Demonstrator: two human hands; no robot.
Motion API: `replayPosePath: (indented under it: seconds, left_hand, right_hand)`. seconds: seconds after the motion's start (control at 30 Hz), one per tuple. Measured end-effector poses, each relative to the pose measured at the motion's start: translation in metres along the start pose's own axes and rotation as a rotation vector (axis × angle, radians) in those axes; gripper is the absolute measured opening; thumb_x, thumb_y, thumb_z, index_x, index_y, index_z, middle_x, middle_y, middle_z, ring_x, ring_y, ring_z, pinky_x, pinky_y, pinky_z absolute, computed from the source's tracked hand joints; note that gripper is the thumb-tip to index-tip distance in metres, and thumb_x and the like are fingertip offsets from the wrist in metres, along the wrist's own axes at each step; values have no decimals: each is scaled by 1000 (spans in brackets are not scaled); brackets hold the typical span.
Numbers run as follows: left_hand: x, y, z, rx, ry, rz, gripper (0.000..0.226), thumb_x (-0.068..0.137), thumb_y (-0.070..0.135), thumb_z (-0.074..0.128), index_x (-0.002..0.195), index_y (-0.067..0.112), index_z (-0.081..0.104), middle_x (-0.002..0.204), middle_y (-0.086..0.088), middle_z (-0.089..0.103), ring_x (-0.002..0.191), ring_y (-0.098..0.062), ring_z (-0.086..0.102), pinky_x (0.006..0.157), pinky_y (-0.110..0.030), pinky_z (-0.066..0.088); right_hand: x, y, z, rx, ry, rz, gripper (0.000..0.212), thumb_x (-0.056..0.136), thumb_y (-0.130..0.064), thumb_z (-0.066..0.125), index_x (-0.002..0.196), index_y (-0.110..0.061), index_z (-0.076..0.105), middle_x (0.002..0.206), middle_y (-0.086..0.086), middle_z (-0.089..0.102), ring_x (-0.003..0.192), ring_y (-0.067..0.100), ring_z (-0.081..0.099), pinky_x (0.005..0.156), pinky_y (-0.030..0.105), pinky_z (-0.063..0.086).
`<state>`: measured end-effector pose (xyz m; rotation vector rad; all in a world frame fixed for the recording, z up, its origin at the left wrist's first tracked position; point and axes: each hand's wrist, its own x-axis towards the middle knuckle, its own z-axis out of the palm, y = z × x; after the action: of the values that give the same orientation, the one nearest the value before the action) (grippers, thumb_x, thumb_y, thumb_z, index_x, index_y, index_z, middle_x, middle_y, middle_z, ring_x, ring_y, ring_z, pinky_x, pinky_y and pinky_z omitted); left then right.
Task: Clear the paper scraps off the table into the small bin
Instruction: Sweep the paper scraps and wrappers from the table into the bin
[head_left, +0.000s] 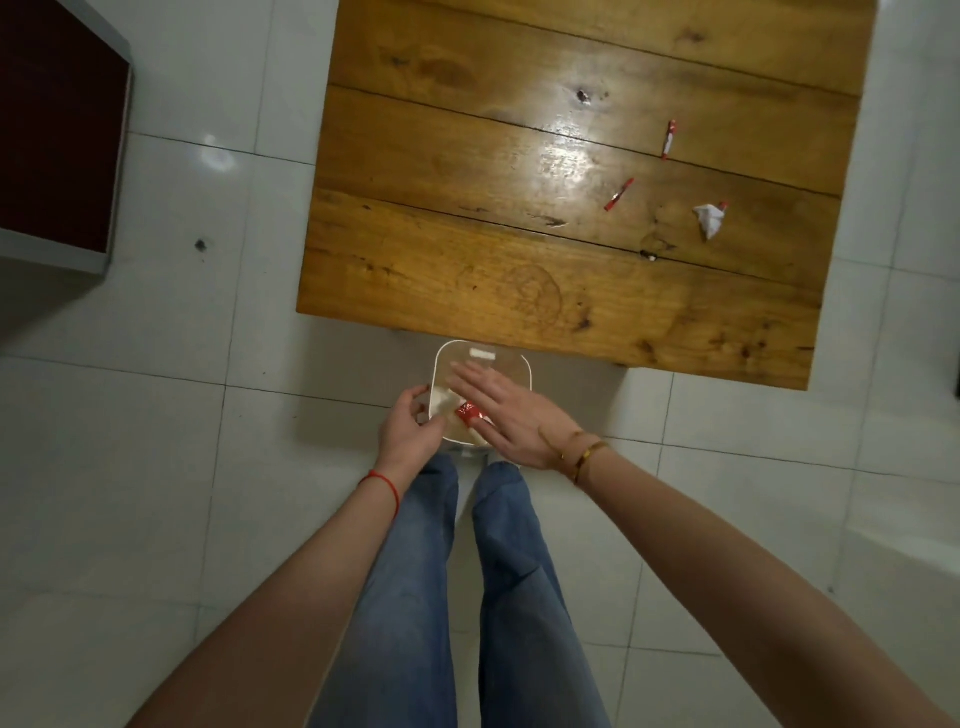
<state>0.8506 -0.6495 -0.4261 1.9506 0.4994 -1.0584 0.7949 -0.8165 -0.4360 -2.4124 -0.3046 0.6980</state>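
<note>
A small white bin (524, 364) stands on the floor just in front of the wooden table (467, 270). My left hand (410, 428) grips the bin's left rim. My right hand (511, 415) hovers flat over the bin's mouth, fingers spread, with a red and white scrap (468, 413) under it inside the bin. On the table's right part lie two thin red and white scraps (669, 138) (619, 194) and a crumpled white scrap (709, 218).
A dark red cabinet (57, 130) stands at the far left on the white tiled floor (182, 467). My legs in blue jeans (467, 597) are right behind the bin. A white fixture edge (914, 561) shows at lower right.
</note>
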Motion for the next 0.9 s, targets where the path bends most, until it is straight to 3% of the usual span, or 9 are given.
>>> replayPosePath:
  seconds: [0.1,0.23,0.27,0.4,0.47,0.7,0.8,0.9]
  left_hand:
    - [-8,2,5,-4,-37,0,48,83,4,58,129,15,52,120,-6,65,91,-14,62,80,-24,48]
    - [-20,7,14,67,-87,-10,50,81,8,56,129,20,51,122,-5,64,101,-20,63,90,-34,51]
    - [-23,9,18,79,-99,-12,51,81,8,56,130,21,51,122,-5,64,101,-19,63,89,-33,51]
    - [-31,15,39,97,-152,-10,51,82,9,56,131,21,50,118,0,64,80,1,56,62,-13,41]
    - [-33,16,49,102,-155,-14,53,81,11,56,132,22,49,117,1,65,80,3,56,62,-14,42]
    - [-27,19,89,6,-88,-73,54,79,4,56,131,20,49,97,7,59,78,0,57,57,-16,45]
    - [-26,15,103,-7,-47,-92,53,79,1,55,129,18,50,104,3,60,80,1,56,57,-13,45]
    - [-26,9,116,-48,-17,-130,53,78,0,56,128,17,52,116,-2,63,95,-12,61,72,-22,52]
  right_hand:
    - [-16,-6,-4,60,111,114,55,104,-31,33,153,-14,17,163,6,11,150,18,6,123,29,3]
    - [-31,6,-28,79,300,282,55,103,-34,32,153,-15,19,162,5,15,150,17,8,123,31,6]
    - [-34,12,-34,75,340,320,55,103,-35,33,152,-16,20,162,5,16,150,17,9,123,33,8]
    - [-48,45,-62,47,441,457,55,102,-36,32,152,-18,20,161,4,17,150,20,11,123,40,13]
    - [-53,65,-77,23,464,483,54,102,-34,32,152,-16,22,161,6,18,150,22,11,123,38,12]
    - [-30,136,-134,-61,394,483,55,102,-34,31,152,-13,20,162,6,14,150,24,5,123,39,8]
    - [-12,158,-152,-84,322,452,57,102,-34,30,153,-13,16,163,7,8,151,25,2,123,39,6]
    - [4,173,-161,-110,247,432,59,102,-35,30,154,-12,11,163,8,4,151,25,0,122,37,2]
